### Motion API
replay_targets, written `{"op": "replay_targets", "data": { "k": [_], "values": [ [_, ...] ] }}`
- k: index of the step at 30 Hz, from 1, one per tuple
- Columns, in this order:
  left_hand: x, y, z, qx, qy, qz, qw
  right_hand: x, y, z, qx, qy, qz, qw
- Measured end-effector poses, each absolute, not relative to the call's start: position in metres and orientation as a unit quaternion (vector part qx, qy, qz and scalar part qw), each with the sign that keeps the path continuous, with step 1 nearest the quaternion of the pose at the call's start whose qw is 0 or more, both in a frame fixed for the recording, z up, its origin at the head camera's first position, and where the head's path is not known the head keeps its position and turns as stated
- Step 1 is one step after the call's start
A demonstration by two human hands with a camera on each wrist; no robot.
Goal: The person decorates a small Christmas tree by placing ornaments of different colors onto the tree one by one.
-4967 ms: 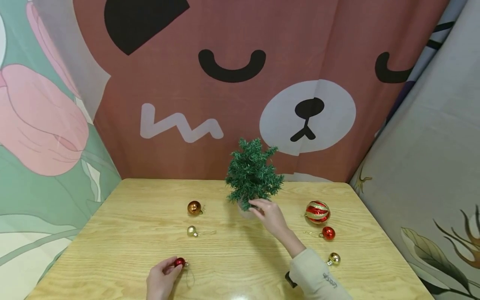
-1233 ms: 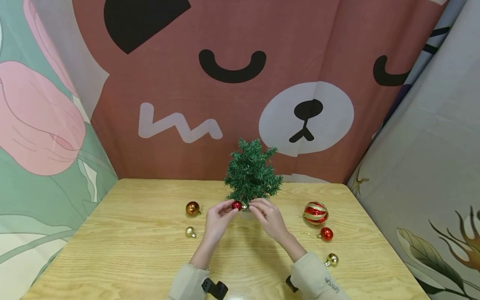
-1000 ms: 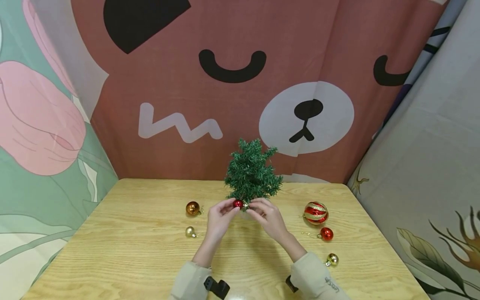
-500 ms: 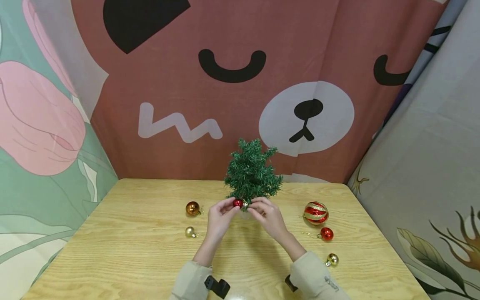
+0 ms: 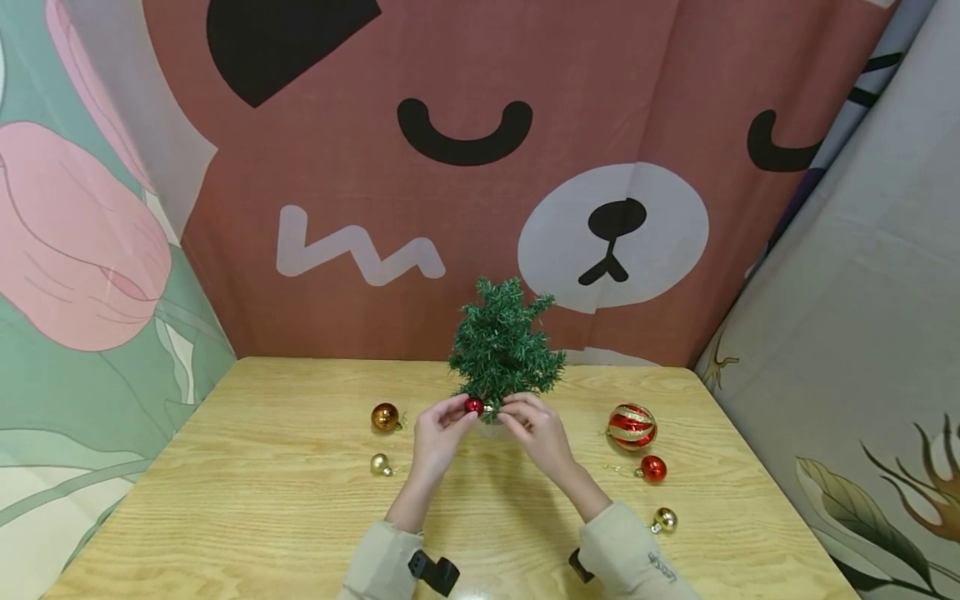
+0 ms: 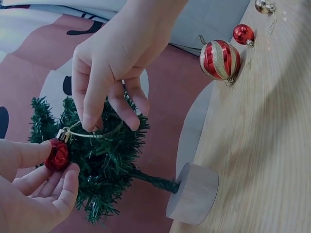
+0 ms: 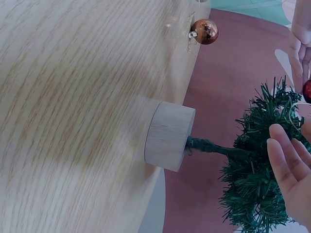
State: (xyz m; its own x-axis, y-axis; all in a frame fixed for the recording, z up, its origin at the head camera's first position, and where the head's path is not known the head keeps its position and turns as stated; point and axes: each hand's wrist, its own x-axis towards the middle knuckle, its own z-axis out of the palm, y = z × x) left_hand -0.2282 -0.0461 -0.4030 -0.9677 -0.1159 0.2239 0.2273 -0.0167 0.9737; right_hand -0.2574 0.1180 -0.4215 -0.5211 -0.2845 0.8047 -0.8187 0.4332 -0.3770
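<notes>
A small green artificial Christmas tree (image 5: 502, 342) stands at the back middle of the table, on a round pale wooden base (image 6: 192, 194). My left hand (image 5: 437, 437) pinches a shiny red bauble (image 6: 57, 159) between thumb and fingers, in front of the lower branches. From the bauble's metal cap runs a gold cord loop (image 6: 97, 136), spread wide by the fingers of the other hand. Thumb and forefinger of my right hand (image 5: 542, 429) pinch the tip of a low branch at that loop; the tip is mostly hidden by the fingers.
Left of the tree lie a copper-brown bauble (image 5: 386, 417) and a small pale gold bauble (image 5: 380, 464). To the right are a large red-and-gold striped bauble (image 5: 632, 427), a red bauble (image 5: 653, 468) and a gold bauble (image 5: 665, 519). Patterned curtains border the wooden table (image 5: 247, 500).
Five seconds ago my left hand held the red bauble near the table's front left; it has since come forward to the tree beside my right hand. Over the last second both hands barely shift.
</notes>
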Motion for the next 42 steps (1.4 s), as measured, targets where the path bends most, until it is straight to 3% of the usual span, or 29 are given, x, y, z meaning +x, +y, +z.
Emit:
{"op": "replay_targets", "data": {
  "k": [11, 22, 42],
  "values": [
    [-0.228, -0.048, -0.404, -0.022, -0.697, -0.706, 0.125, -0.259, 0.122, -0.42, 0.32, -0.8, 0.331, 0.384],
    [-0.23, -0.049, -0.407, -0.016, -0.701, -0.7, 0.135, -0.263, 0.126, -0.416, 0.38, -0.778, 0.277, 0.416],
    [-0.228, -0.051, -0.416, -0.005, -0.702, -0.697, 0.143, -0.261, 0.123, -0.408, 0.387, -0.82, 0.176, 0.382]
  ]
}}
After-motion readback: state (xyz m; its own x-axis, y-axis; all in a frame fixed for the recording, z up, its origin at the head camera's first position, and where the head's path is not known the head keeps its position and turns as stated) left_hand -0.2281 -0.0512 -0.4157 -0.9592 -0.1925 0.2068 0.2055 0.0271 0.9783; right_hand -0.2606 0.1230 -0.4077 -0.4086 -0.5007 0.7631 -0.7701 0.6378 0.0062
